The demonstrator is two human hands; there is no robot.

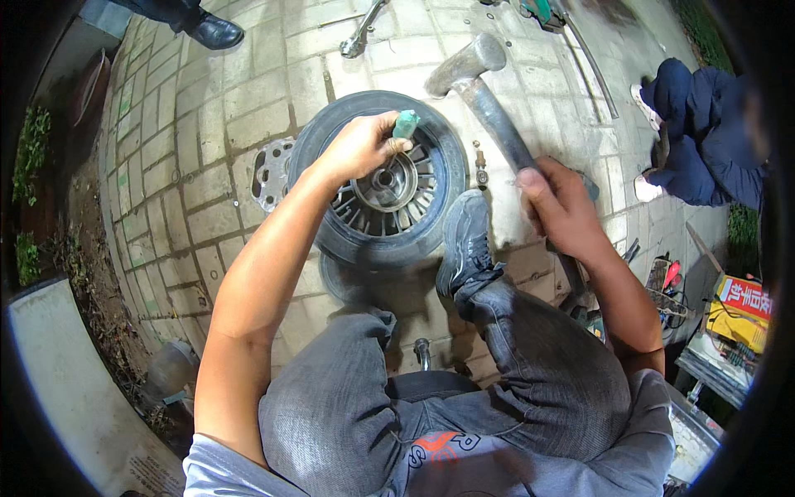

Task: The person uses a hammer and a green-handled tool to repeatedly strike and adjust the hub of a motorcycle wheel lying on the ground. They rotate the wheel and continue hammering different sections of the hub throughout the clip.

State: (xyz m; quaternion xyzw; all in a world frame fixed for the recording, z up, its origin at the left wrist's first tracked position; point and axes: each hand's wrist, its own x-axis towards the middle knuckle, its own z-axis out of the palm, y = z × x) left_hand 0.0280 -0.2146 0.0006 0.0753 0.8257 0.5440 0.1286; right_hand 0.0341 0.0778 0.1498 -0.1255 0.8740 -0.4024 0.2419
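My left hand (374, 146) grips a short green tool (406, 123) above the hub of a wheel (378, 243) with a black tyre and a spoked metal rim; the tool's lower end is hidden by my hand. My right hand (553, 203) holds a hammer (472, 65) by its long, dark handle, with the large worn metal head raised up at the right of the wheel. A plate with several holes (270, 171) lies beside the tyre on the left. My shoe (464, 236) is against the wheel's right side, and small metal fittings (481, 166) lie just beyond it.
Another person (696, 141) crouches at the right; a person's black shoe (214, 29) is at top left. A metal tool (354, 41) lies on the paving behind the wheel. Assorted tools and a yellow-red box (737, 311) are at the right. A pale slab (62, 373) borders the left.
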